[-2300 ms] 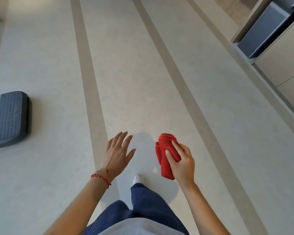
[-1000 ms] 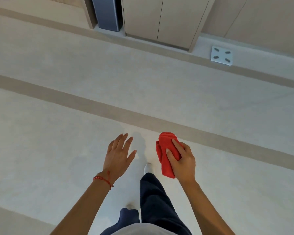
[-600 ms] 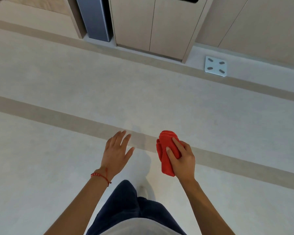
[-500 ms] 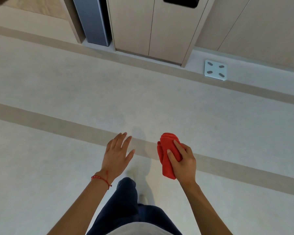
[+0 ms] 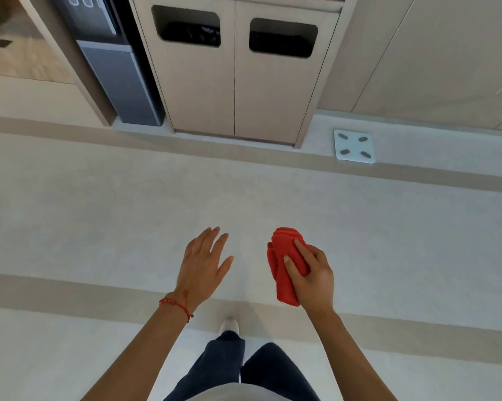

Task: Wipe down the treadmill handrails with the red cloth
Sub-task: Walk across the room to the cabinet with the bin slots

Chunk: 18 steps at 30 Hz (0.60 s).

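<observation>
Two bin openings (image 5: pixel 234 33), pale striped floor (image 5: pixel 99 212), scale (image 5: pixel 354 146)

Pale floor (image 5: pixel 99 215) with darker bands running across. Beige two-door cabinet (image 5: pixel 235 82) against the far wall, one dark rectangular opening in each door. Dark grey appliance (image 5: pixel 113 73) just left of it. White bathroom scale (image 5: pixel 354 146) on the floor, right of the cabinet.

The right hand (image 5: pixel 313 277) grips a folded red cloth (image 5: pixel 284 264) over the pale floor (image 5: pixel 99 221), the left hand (image 5: pixel 203 266) spread flat beside it, with a two-slot bin cabinet (image 5: pixel 235 82) far ahead and a white scale (image 5: pixel 354 146) to its right.
</observation>
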Tool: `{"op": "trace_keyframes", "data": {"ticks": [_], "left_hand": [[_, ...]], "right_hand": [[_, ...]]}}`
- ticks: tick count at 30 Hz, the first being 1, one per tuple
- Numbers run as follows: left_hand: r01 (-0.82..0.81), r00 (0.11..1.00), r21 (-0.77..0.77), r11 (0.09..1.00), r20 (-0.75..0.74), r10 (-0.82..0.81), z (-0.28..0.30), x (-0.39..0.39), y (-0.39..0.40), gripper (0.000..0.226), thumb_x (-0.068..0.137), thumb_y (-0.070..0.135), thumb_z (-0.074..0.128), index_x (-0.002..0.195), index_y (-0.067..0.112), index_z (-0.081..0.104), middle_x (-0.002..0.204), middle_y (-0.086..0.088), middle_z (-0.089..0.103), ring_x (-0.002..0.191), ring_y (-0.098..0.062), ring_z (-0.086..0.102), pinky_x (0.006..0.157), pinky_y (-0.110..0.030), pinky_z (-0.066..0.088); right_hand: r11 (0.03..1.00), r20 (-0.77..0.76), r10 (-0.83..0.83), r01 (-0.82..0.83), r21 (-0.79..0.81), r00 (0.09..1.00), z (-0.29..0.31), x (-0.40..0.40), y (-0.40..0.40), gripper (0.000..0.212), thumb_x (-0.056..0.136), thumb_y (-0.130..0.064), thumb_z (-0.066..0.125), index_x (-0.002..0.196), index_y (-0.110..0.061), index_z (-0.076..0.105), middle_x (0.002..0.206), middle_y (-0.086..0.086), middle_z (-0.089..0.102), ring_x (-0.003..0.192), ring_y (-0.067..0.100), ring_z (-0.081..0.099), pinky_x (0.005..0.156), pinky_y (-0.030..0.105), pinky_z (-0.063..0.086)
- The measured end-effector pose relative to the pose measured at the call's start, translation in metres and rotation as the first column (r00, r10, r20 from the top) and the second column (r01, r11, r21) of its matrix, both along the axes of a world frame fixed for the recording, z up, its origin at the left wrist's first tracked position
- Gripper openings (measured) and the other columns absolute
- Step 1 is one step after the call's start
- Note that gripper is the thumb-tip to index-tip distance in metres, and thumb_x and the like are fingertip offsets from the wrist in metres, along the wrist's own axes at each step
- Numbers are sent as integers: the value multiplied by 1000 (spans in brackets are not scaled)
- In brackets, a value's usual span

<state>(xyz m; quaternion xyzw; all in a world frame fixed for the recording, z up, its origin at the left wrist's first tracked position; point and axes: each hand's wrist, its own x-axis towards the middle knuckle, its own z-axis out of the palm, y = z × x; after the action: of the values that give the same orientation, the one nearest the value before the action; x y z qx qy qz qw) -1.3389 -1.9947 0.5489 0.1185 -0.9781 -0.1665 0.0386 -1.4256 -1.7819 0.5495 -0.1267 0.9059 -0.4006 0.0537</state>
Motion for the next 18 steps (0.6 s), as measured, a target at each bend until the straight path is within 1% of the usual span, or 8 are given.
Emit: {"op": "trace_keyframes", "data": {"ticks": [5, 7, 10, 11, 15, 18], "left_hand": [[15, 1000, 4, 1000, 10, -15, -2, -70, -34, 70, 99, 50, 14, 119, 3, 60, 124, -19, 58, 114, -36, 55, 88, -49, 47], [17, 1000, 10, 1000, 16, -17, -5, -99, -46, 69, 99, 50, 13, 120, 3, 60, 124, -18, 58, 115, -35, 55, 89, -49, 47], [8, 1000, 21, 1000, 24, -9, -10, -153, -63, 69, 99, 50, 14, 120, 3, 60, 124, -18, 58, 115, -35, 55, 88, -49, 47], [5, 1000, 20, 1000, 28, -6, -12, -172, -68, 69, 99, 50, 14, 120, 3, 60, 124, -18, 58, 115, -35, 55, 88, -49, 47], [-4, 999, 5, 1000, 41, 4, -12, -253, -86, 69, 99, 50, 13, 120, 3, 60, 125, -18, 58, 115, -35, 55, 89, -49, 47], [-18, 999, -5, 1000, 31, 18, -3, -310, -96, 68, 99, 50, 14, 120, 4, 59, 125, -18, 58, 114, -35, 55, 88, -49, 47]], "right_hand": [[1000, -13, -13, 13, 9, 1000, 1, -66, -32, 42, 86, -30, 61, 126, -20, 53, 124, 8, 55, 99, 24, 58, 77, 27, 44], [1000, -4, -21, 21, 3, 1000, -2, -96, -44, 42, 85, -30, 62, 126, -21, 54, 124, 7, 55, 97, 20, 57, 77, 26, 44], [1000, 1, -20, 20, -10, 1000, -7, -149, -60, 42, 85, -31, 62, 125, -22, 54, 124, 5, 55, 94, 11, 51, 76, 23, 42], [1000, -5, -15, 15, -11, 1000, -9, -169, -65, 42, 85, -31, 62, 125, -22, 54, 124, 5, 55, 94, 10, 51, 76, 23, 42], [1000, -11, 10, -10, -5, 1000, -12, -253, -85, 42, 85, -29, 62, 125, -19, 54, 124, 7, 56, 97, 19, 57, 76, 23, 42], [1000, -18, 26, -26, -13, 1000, -5, -313, -99, 43, 86, -31, 61, 127, -21, 52, 125, 6, 55, 97, 17, 56, 77, 24, 44]]}}
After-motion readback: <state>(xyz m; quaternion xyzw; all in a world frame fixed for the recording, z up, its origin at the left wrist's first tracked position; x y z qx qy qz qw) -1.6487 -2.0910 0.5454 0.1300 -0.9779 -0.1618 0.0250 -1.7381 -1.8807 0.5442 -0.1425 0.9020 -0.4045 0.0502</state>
